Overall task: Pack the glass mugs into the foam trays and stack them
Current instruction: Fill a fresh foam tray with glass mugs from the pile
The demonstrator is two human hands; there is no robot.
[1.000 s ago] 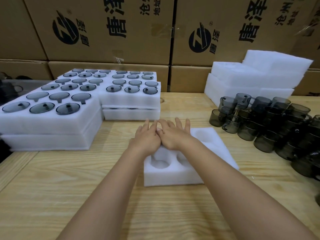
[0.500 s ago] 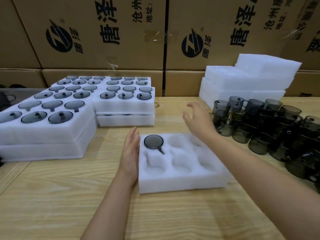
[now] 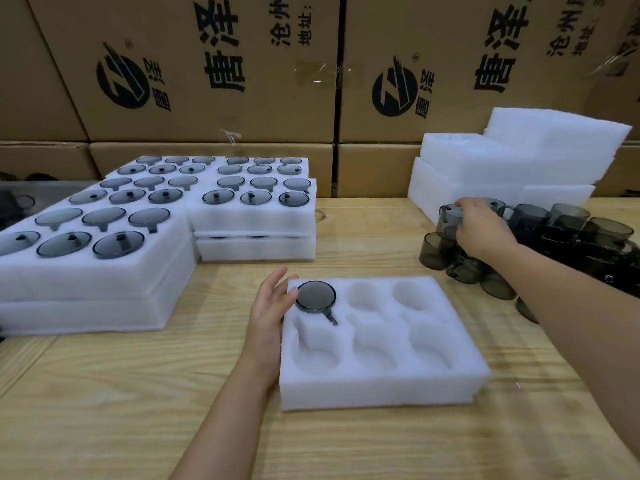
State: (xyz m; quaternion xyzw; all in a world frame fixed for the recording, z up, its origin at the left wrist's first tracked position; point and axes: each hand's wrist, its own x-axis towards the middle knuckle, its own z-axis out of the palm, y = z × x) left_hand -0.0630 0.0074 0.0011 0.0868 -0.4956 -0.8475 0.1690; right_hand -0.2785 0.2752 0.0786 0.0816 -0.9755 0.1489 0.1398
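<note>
- Fingers (image 3: 465, 203) of our right hand (image 3: 483, 232) are curled round the top mug (image 3: 449, 220) of the pile, thumb underneath and the rest over the rim. We'd call that a proper grip, not just a touch.
- Our left hand (image 3: 268, 313) is doing the opposite. Its fingers are straight and relaxed and hold nothing, the palm is laid against the left wall of the foam tray (image 3: 381, 386), and the thumb tip is up by the back-left pocket. Our guess is it's there so the light foam doesn't skate around while the other hand is off fetching.
- The tray sits on the worktop (image 3: 138, 393) right in front of us. It has six pockets and only one is filled: a packed mug (image 3: 316, 296) in the back-left pocket, sunk in about flush, with its handle lying in the slot that points toward the tray's middle. The other five are bare.
- So we reckon we're early on this tray. The next mug needs its handle lined up with the slot or it won't seat.
- The loose mugs (image 3: 571, 233) are heaped on the right, glass touching glass, some sitting on others. Taking one off the top makes sense, since pulling a lower one could bring the heap down.
- The filled trays (image 3: 86, 282) are stacked on the left, clear of the working spot but near enough for stacking this one later.
- Spare foam (image 3: 502, 168) is piled behind the mugs, and printed cartons (image 3: 207, 81) line the back.
</note>
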